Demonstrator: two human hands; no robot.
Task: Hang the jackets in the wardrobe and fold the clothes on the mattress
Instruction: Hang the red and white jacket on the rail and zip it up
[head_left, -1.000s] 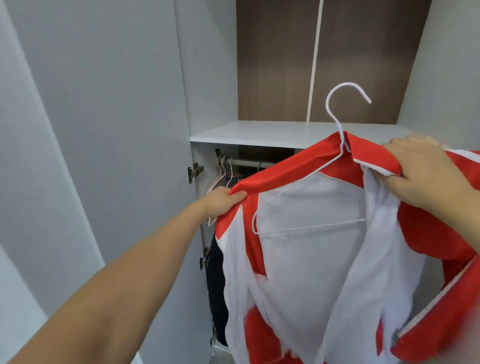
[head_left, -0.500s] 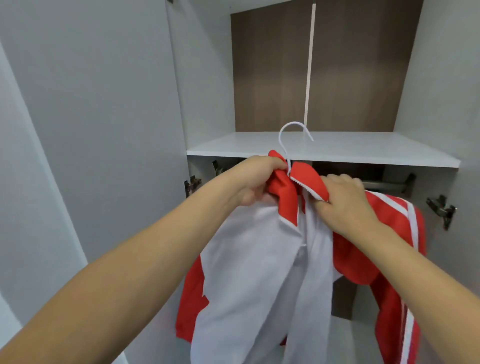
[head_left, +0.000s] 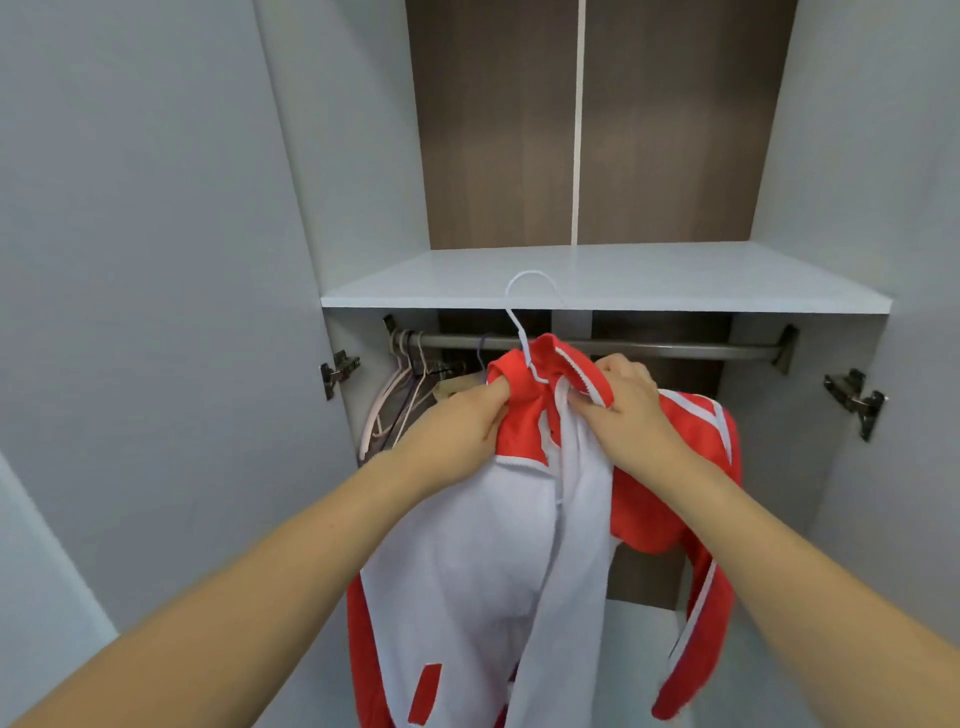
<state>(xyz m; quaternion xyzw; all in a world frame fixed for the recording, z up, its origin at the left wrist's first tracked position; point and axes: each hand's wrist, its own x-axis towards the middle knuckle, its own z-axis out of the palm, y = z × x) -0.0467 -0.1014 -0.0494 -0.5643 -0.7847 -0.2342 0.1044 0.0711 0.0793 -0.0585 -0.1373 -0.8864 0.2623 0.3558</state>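
Your jacket (head_left: 498, 545): white body panels, red collar and sleeves, white stripes down the red sleeve, a red slash at its pocket. Your hanger (head_left: 524, 332): white wire, its hook above the jacket's collar. Shelf (head_left: 701, 283) above the jacket: pale grey-white. Back panel (head_left: 498, 130) over that shelf: dark brown wood grain, one white vertical strip. Rail (head_left: 675, 349) behind the jacket: dark grey metal. Spare hangers (head_left: 400, 400) left of the jacket: pale pink and white. Doors (head_left: 145, 260): plain light grey.

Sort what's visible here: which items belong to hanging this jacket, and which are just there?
In use: red and white jacket; white wire hanger inside its collar; left hand and right hand gripping the collar; wardrobe rail.

Just there: empty hangers at the rail's left end; shelf; door hinges.
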